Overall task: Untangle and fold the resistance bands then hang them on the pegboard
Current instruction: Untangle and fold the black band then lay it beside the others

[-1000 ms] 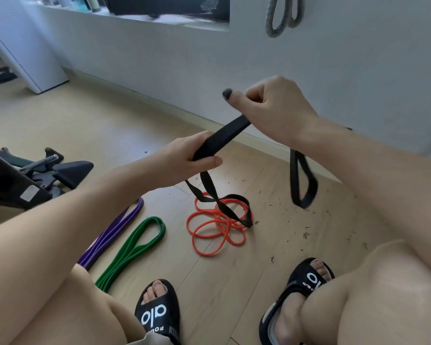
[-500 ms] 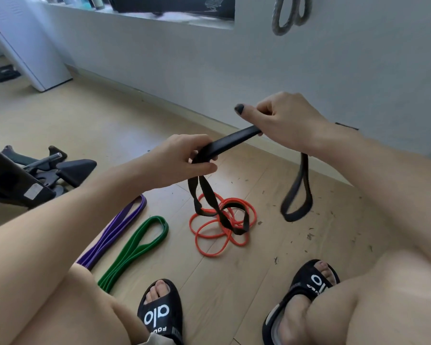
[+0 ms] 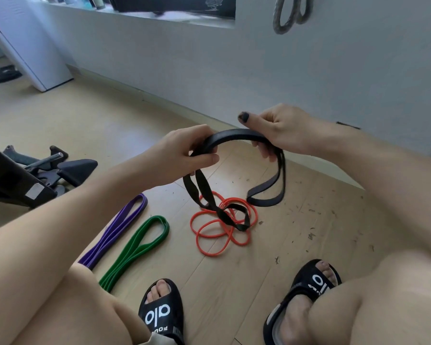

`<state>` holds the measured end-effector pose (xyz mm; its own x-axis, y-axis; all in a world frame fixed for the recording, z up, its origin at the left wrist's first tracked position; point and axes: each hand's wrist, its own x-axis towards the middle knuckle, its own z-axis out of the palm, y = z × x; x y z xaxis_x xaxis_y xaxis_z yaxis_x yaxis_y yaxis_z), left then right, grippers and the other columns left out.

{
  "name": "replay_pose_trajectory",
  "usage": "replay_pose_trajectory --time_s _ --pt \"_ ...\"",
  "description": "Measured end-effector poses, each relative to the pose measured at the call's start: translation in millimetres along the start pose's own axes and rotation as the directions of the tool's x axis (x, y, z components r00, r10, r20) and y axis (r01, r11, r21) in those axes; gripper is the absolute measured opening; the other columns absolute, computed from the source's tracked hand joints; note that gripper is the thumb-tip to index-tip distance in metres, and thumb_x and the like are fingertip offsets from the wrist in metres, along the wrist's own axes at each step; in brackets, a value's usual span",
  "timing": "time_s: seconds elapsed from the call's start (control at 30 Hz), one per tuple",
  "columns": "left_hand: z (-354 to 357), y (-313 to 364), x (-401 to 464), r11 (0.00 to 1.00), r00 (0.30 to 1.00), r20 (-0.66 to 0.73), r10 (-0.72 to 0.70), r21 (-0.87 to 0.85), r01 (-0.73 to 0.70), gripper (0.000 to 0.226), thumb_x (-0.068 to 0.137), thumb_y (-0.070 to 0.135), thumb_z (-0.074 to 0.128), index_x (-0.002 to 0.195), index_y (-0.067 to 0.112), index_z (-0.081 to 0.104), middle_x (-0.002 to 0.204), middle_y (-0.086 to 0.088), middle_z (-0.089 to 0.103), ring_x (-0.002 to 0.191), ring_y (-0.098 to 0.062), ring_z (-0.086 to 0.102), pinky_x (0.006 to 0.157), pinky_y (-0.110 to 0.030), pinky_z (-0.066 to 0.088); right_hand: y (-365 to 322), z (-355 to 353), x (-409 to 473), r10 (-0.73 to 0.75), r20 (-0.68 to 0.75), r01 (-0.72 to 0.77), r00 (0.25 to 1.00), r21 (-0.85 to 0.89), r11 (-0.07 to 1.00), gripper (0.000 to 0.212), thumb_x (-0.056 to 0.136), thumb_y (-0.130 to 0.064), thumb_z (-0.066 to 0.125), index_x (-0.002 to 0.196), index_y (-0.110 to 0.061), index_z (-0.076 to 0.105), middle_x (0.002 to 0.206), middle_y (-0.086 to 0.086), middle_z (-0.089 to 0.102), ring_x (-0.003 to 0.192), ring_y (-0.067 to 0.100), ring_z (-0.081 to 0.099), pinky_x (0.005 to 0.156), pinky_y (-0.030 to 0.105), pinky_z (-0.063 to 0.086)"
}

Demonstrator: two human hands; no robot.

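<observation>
The left hand (image 3: pixel 184 155) grips one end of the black band (image 3: pixel 237 136), fingers curled over it and thumb under; the right hand (image 3: pixel 279 131) pinches the other end, so the band arches between them. Below the left hand a twisted loop hangs onto the orange band (image 3: pixel 222 230) on the floor (image 3: pixel 110 120); below the right hand a second loop dangles free. To fold well, I'd lift the hands so the twisted loop clears the orange one, let it untwist, then bring the hands together with the strands flat. Purple band (image 3: pixel 117 230) and green band (image 3: pixel 137 247) lie folded below the left arm
</observation>
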<state>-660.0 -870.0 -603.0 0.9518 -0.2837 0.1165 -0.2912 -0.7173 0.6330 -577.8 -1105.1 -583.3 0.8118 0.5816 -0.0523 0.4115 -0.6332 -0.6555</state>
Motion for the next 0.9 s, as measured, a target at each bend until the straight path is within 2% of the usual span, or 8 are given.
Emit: replay_pose_trajectory --time_s 0.13,0.2,0.27,0.37,0.47,0.63,0.73,0.9 --pt "3 1 3 1.0 1.0 0.017 -0.01 -0.02 0.01 0.013 0.096 0.021 0.069 0.093 0.025 0.057 0.083 -0.005 0.061 0.071 -0.023 0.066 0.073 -0.045 0.06 -15 8 -2 -0.026 0.068 0.019 0.997 0.107 0.994 0.062 0.097 -0.07 0.038 0.093 -0.018 0.072 0.077 -0.001 0.072 0.07 0.012 0.067 0.074 0.028 0.054" --pt "7 2 4 0.999 0.999 0.034 -0.01 -0.037 0.011 0.012 0.094 0.023 0.071 0.101 0.025 0.062 0.081 0.003 0.061 0.072 -0.013 0.062 0.072 -0.03 0.056 -24 15 0 -0.055 0.059 0.047 0.997 0.121 0.991 0.059 0.099 -0.064 0.044 0.096 -0.011 0.071 0.073 0.003 0.066 0.063 0.01 0.06 0.064 0.02 0.05" --pt "11 2 5 0.999 0.999 0.03 -0.018 -0.05 0.02 0.018 0.093 0.026 0.073 0.108 0.021 0.065 0.078 0.007 0.059 0.071 -0.008 0.055 0.068 -0.022 0.049 -29 20 1 -0.088 0.003 0.088 0.996 0.068 0.994 0.052 0.099 -0.058 0.051 0.086 -0.01 0.068 0.066 -0.001 0.056 0.055 0.007 0.05 0.056 0.024 0.043" --pt "12 1 4 0.999 0.998 0.052 -0.031 -0.041 0.033 0.018 0.092 0.031 0.073 0.105 0.022 0.063 0.083 0.002 0.063 0.075 -0.014 0.062 0.074 -0.03 0.052 -30 18 3 -0.094 -0.087 0.097 0.992 0.027 0.995 0.046 0.095 -0.048 0.063 0.082 -0.004 0.065 0.066 0.0 0.047 0.056 0.009 0.042 0.057 0.029 0.035" --pt "15 -4 3 0.998 0.991 0.121 -0.059 0.038 0.055 0.017 0.093 0.034 0.072 0.093 0.028 0.056 0.083 0.001 0.064 0.076 -0.015 0.062 0.073 -0.032 0.052 -33 13 1 -0.116 -0.128 0.124 0.985 0.06 0.99 0.043 0.092 -0.042 0.067 0.083 0.0 0.065 0.07 0.004 0.048 0.06 0.012 0.044 0.062 0.034 0.038" --pt "26 -16 1 0.959 0.954 0.203 -0.22 0.223 0.174 0.02 0.099 0.023 0.061 0.087 0.01 0.052 0.079 -0.006 0.059 0.075 -0.026 0.056 0.072 -0.038 0.046 -33 -4 -2 -0.034 -0.266 0.1 0.963 0.24 0.965 0.041 0.089 -0.036 0.07 0.078 0.002 0.063 0.066 0.006 0.045 0.06 0.018 0.044 0.066 0.038 0.039" --pt "21 -14 3 0.968 0.968 0.155 -0.199 0.187 0.169 0.028 0.101 0.028 0.059 0.079 0.021 0.043 0.073 0.003 0.048 0.066 -0.017 0.044 0.063 -0.029 0.036 -21 -14 -3 0.04 -0.314 0.044 0.948 0.254 0.966 0.038 0.089 -0.038 0.07 0.063 -0.013 0.058 0.057 -0.002 0.04 0.056 0.017 0.042 0.065 0.035 0.038" --pt "8 -9 1 0.988 0.986 0.07 -0.152 0.005 0.152 0.035 0.094 0.039 0.07 0.069 0.025 0.05 0.057 0.016 0.048 0.054 -0.004 0.039 0.054 -0.02 0.03 6 -18 -4 0.178 -0.252 -0.144 0.951 0.145 0.979 0.041 0.091 -0.043 0.066 0.086 -0.003 0.066 0.066 0.002 0.046 0.062 0.02 0.046 0.063 0.035 0.039"
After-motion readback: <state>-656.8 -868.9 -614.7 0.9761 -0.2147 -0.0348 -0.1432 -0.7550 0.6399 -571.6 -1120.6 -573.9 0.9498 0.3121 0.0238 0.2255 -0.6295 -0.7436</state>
